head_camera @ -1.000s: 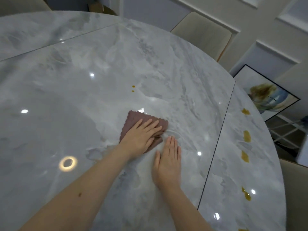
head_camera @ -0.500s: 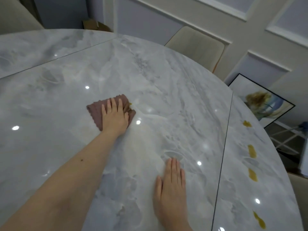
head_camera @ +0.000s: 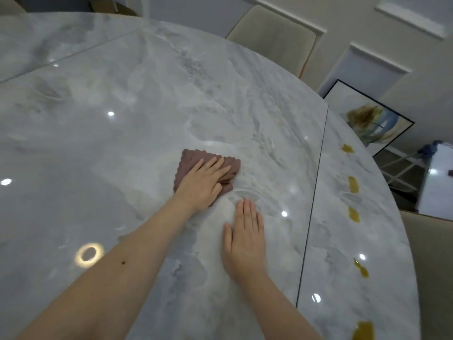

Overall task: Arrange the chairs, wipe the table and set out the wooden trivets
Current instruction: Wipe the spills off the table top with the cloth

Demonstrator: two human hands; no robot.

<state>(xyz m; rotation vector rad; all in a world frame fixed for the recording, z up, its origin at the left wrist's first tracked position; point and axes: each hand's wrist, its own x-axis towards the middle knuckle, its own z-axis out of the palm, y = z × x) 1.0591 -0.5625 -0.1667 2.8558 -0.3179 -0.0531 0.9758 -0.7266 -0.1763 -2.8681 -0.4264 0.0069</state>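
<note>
Pressed flat by the left hand, the brown cloth lies under that grip near the middle of the tabletop: the fingers are straight and spread over the cloth's near right part, not curled round it, while the cloth's far edge and left corner stick out beyond the fingertips. Just to the right and nearer the person, the right hand rests palm down on the bare marble, fingers straight and together, holding nothing; its fingertips lie close to the cloth's near corner but apart from it.

That tabletop is a large round slab of glossy grey-white marble, crossed by a thin dark seam to the right of both hands. Beyond the seam, along the right rim, a row of yellow-brown spill spots runs from far to near. A beige upholstered chair stands at the far edge. A framed painting leans against the panelled wall at right.
</note>
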